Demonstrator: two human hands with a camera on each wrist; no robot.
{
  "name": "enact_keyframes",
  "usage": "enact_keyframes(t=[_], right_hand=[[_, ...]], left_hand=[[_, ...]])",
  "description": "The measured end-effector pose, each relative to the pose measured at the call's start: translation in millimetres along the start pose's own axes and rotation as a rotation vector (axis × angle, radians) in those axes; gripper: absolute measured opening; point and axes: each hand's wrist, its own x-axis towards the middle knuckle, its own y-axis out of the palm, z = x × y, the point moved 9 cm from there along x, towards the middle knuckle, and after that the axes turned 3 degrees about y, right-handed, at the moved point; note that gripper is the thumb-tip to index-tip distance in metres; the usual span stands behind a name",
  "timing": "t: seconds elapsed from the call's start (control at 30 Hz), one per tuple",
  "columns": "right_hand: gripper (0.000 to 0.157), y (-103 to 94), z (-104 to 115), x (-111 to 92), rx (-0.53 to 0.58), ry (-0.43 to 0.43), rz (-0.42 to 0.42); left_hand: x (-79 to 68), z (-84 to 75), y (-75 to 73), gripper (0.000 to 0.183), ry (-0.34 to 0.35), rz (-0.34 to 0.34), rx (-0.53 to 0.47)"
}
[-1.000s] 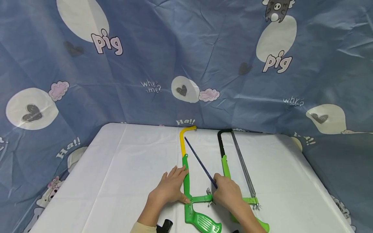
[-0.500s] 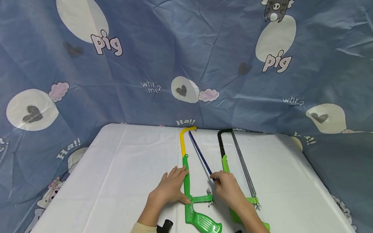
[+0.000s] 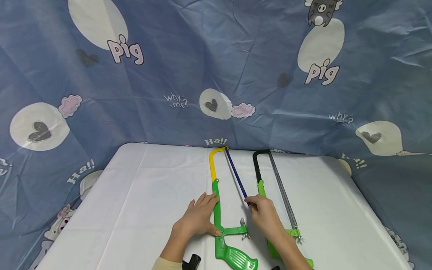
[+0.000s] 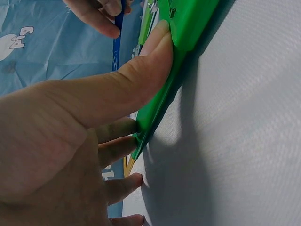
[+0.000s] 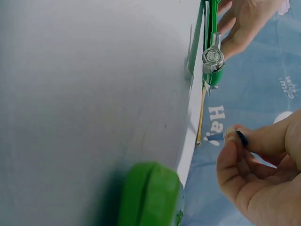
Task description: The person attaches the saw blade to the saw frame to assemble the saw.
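Observation:
A green hacksaw frame (image 3: 216, 217) with a yellow front arm lies on the white-covered table. My left hand (image 3: 195, 218) rests on it with spread fingers; in the left wrist view the thumb (image 4: 136, 77) presses against the green part. Between thumb and fingers my right hand (image 3: 265, 216) pinches the near end of a dark blue hacksaw blade (image 3: 236, 176). The blade's far tip is at the end of the yellow arm; whether it is hooked on there cannot be told. A metal wing nut (image 5: 213, 56) sits at the end of the green crossbar, apart from the blade's near end.
To the right lies a second hacksaw (image 3: 261, 187), light green and black, with a grey blade (image 3: 282, 189) fitted; my right forearm covers part of it. Black objects (image 3: 191, 261) show at the front edge. A blue patterned cloth (image 3: 168, 75) hangs behind the table.
The right hand has moved the blade forward and right, bringing its far tip from inside the frame to the yellow arm's end. The left hand has stayed in place.

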Motion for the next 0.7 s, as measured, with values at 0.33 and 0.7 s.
enact_keyframes(t=[0.33,0.7], right_hand=[[0.024,5.6,-9.2,2.2,0.073,0.081,0.031],[0.023,9.0,-19.4,1.7,0.182,0.214,0.095]], left_hand=[[-0.8,-0.8,-2.5,0.112,0.002,-0.006,0.002],[-0.5,-1.0,-2.4,0.113,0.003,-0.008,0.003]])
